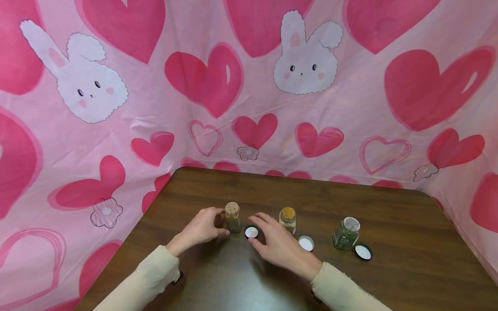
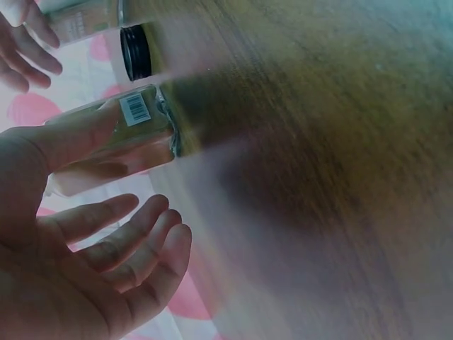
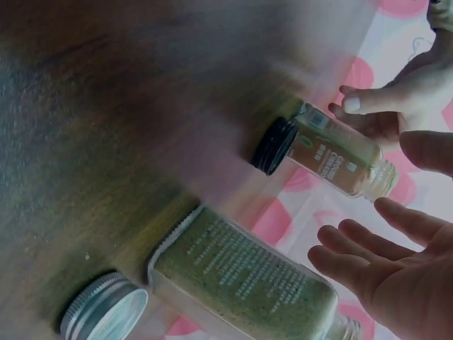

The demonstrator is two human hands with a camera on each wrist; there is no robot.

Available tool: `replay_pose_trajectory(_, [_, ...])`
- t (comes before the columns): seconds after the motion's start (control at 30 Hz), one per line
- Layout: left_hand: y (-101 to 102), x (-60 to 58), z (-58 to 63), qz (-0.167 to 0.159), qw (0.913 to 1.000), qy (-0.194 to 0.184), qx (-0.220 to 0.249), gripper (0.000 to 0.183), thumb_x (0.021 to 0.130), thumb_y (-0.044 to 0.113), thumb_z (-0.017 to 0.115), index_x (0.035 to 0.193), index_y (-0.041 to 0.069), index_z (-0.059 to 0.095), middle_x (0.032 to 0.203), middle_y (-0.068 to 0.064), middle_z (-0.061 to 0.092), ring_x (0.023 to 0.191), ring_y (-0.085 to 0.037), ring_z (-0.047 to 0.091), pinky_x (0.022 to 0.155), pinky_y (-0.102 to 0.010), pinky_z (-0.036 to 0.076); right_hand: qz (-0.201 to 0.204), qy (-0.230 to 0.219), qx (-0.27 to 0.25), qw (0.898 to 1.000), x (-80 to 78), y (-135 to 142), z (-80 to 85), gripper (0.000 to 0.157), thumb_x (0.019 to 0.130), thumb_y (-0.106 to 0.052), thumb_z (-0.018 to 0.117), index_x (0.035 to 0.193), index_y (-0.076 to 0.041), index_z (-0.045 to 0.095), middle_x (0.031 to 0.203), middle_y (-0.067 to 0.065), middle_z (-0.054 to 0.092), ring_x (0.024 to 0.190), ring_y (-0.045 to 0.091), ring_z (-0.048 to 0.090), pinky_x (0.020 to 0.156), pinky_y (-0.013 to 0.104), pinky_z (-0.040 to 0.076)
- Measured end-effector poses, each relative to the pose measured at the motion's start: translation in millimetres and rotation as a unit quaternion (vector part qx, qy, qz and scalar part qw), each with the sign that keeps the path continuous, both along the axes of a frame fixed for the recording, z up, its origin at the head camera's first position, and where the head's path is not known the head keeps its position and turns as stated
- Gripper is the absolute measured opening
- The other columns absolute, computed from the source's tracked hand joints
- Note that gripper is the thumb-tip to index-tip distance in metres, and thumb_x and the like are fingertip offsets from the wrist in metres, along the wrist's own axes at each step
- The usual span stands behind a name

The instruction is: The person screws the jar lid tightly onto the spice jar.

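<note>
My left hand (image 1: 200, 226) is beside the leftmost glass spice jar (image 1: 233, 222), its thumb and fingers spread apart at the jar's side. In the right wrist view that jar's label (image 3: 329, 161) reads ground cumin, and its neck has no cap. A black screw cap (image 1: 251, 232) lies white inside up just right of the jar. Over the table, between this cap and the middle spice jar (image 1: 288, 223), hovers my right hand (image 1: 278, 242). Its fingers are loosely bent with nothing between them, thumb near the cap's edge. The middle jar is partly hidden behind it.
A silver cap (image 1: 306, 243) lies by the middle jar. Farther right stands a jar of green flakes (image 1: 345, 235) with a black cap (image 1: 363, 252) beside it. The brown wooden table (image 1: 397, 220) meets a pink heart-print cloth (image 1: 256, 99) at the back and left.
</note>
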State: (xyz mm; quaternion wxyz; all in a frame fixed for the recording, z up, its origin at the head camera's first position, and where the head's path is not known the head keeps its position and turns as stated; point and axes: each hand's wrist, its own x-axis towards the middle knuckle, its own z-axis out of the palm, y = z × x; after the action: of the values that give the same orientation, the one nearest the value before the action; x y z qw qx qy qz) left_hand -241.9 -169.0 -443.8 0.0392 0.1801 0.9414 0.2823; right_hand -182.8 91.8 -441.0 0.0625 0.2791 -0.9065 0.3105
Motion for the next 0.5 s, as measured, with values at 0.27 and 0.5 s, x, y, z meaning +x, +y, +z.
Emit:
replay_pose_trajectory(0.27, [-0.4, -5.9, -6.1, -0.002, 1.0000, -0.004, 0.006, 0.065, 0.077, 0.020, 0.097, 0.130, -0.004, 0.069, 0.111, -0.014, 0.072, 0.100, -0.028, 0.067, 0.090, -0.050, 0.055, -0.001, 0.012, 0.011, 1.000, -1.8, -1.9, -3.9, 0.054, 0.094, -0.024, 0.080, 0.142, -0.007, 0.062, 0.140, 0.012, 0.061, 0.129, 0.029, 0.059, 0.103, 0.048, 0.050])
replay_pose_trajectory(0.5, [1.9, -8.6, -8.1, -0.010, 0.9999, -0.004, 0.004, 0.059, 0.076, 0.021, 0.097, 0.123, -0.003, 0.070, 0.100, -0.010, 0.070, 0.090, -0.024, 0.064, 0.084, -0.047, 0.055, 0.002, 0.017, 0.017, 1.000, -4.0, -4.7, -6.3, 0.054, 0.092, -0.020, 0.081, 0.140, -0.004, 0.063, 0.137, 0.017, 0.061, 0.125, 0.034, 0.057, 0.103, 0.050, 0.049])
